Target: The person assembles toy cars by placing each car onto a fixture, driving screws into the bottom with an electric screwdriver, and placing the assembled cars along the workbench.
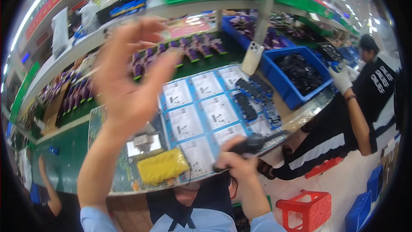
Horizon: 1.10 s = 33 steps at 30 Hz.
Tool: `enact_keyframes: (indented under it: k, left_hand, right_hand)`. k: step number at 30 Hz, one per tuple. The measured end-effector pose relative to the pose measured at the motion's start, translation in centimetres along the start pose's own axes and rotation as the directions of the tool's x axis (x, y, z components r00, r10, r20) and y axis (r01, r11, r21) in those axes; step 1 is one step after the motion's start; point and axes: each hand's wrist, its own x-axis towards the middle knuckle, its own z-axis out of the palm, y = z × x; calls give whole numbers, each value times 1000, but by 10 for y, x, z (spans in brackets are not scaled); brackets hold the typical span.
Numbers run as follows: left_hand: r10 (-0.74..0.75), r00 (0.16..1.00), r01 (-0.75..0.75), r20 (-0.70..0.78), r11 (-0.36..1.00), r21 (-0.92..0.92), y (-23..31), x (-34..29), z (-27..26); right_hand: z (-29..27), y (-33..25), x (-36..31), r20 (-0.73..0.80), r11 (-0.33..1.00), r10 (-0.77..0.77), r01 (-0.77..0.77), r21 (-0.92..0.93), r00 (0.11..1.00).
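The right hand is gripping a black handheld tool, its fingers curling round the smooth, dark handle at the near right of the bench; the tool's thicker body is lying just beyond the grip, pointing right and blurring at its edges, over the near right corner of flat white paper sheets bordered in blue; the left hand is hanging in the air at the left, blurred, its fingers spreading and curving apart with nothing showing between them.

Beneath the left hand, a boxy, shiny metal block is sitting on the bench; nearer, a lumpy yellow pack with a glossy surface is lying well left of the tool; farther right, ribbed black-and-blue plastic parts are lying across the sheets, beyond the tool; a smooth-walled blue bin is holding a heap of black pieces, with a pale phone standing beside it; on the far side, slender purple pieces with green tips are lying in a row; at the right, a co-worker's gloved hand is reaching near the bin.
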Motion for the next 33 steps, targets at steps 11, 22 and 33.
enact_keyframes:
  k: [11,22,33]
  left_hand:
    - [7,551,-200,835,972,123,-94,-135,202]
    - [65,434,-267,899,962,59,-94,-131,229]
    - [-33,703,-143,711,972,187,-10,-124,-9]
  right_hand:
    - [-53,-67,-9,5,981,-125,123,148,992]
    - [-65,-69,-11,121,991,-125,129,-28,985]
    - [-33,-54,-23,82,986,-102,89,142,991]
